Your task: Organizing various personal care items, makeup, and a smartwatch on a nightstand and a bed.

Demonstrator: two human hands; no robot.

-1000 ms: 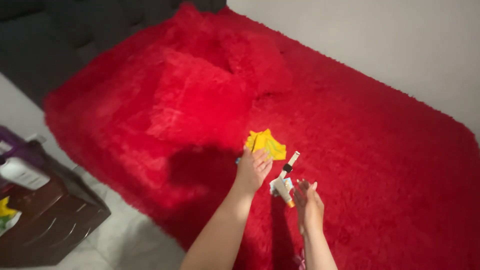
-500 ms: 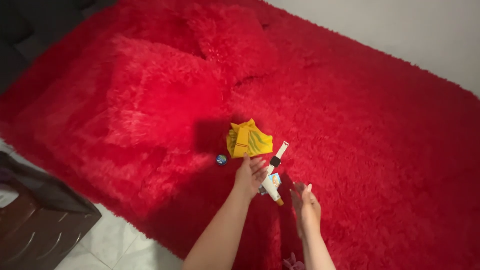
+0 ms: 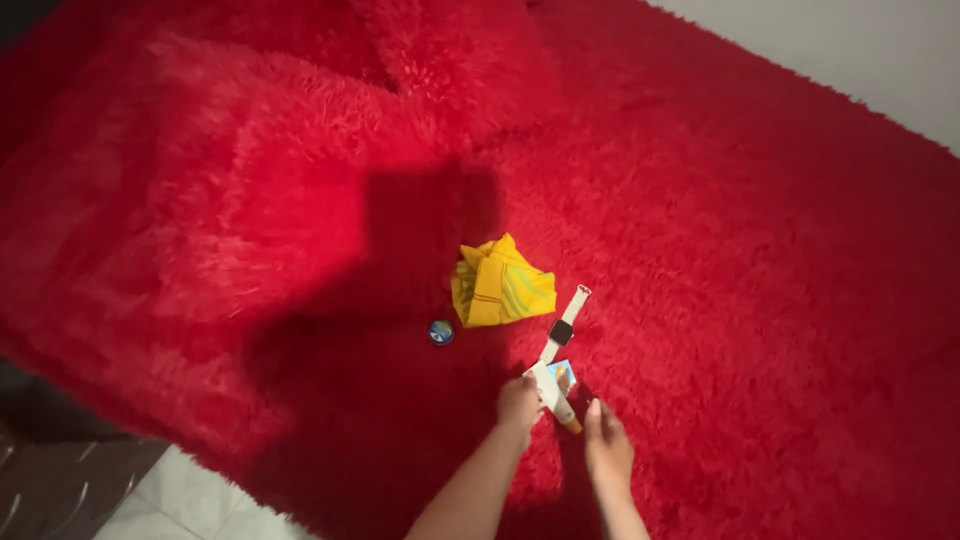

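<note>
Left hand (image 3: 519, 402) low in the frame, fingers curled and closed on the near end of a small white tube (image 3: 553, 396) with an orange cap, lying on the red shaggy blanket (image 3: 760, 300). Right hand (image 3: 606, 448) just beside it, to the right of the tube's cap end, fingers together and pointing forward, held loose and gripping nothing; whether touching the blanket, cannot tell. Under the tube, a small printed card or packet (image 3: 564, 376), blue and orange, partly covered. Just beyond, almost in line with the tube, a wristwatch (image 3: 563, 330) with a dark square face and a pale strap, laid flat and straight. Further to the left, a crumpled yellow cloth (image 3: 499, 284) with some green stripes, near the watch but apart from it. Beside the lower left edge of the cloth, a small round blue object (image 3: 441, 332), perhaps a lid or a tin, in the shadow. At the bottom left corner, a piece of dark brown furniture (image 3: 60, 485) and a bit of pale tiled floor (image 3: 175, 510). At the top right, a grey wall (image 3: 860, 50).
</note>
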